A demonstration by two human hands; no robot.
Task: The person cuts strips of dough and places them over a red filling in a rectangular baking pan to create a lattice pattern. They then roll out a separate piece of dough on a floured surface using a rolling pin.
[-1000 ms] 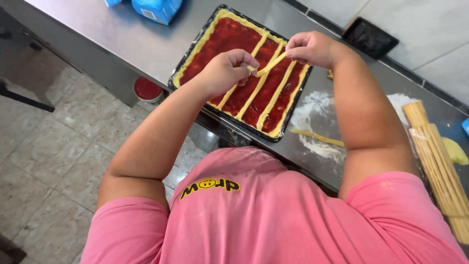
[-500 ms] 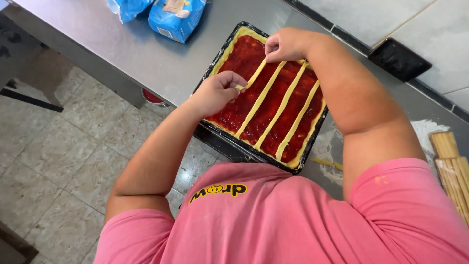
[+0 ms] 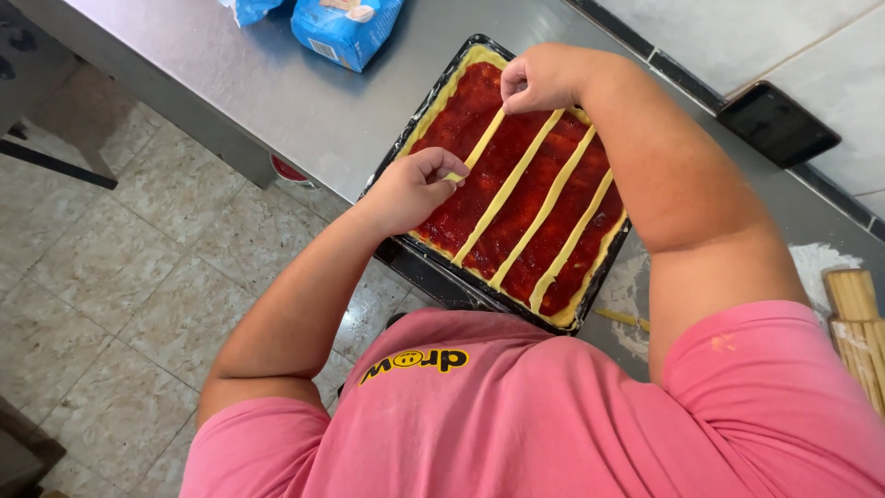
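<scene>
Dough strip (image 3: 484, 145) now hangs taut between our hands over the tray (image 3: 406, 138) at twelve o'clock. Left hand (image 3: 415, 189) and right hand (image 3: 539, 78) each pinch an end, since half a second ago carried leftward beyond three laid strips (image 3: 544, 207), toward bare jam (image 3: 461, 106).

Fourth strip going down

My hands (image 3: 419, 184) (image 3: 539, 78) have lowered a new dough strip (image 3: 481, 146) onto the jam, left of the three laid.

A long brushed-steel worktable (image 3: 277, 92) is lit by soft daylight and is set against a pale tiled wall (image 3: 737, 37). The floor (image 3: 111, 267) is laid with mottled beige stone tiles, worn in places.
</scene>
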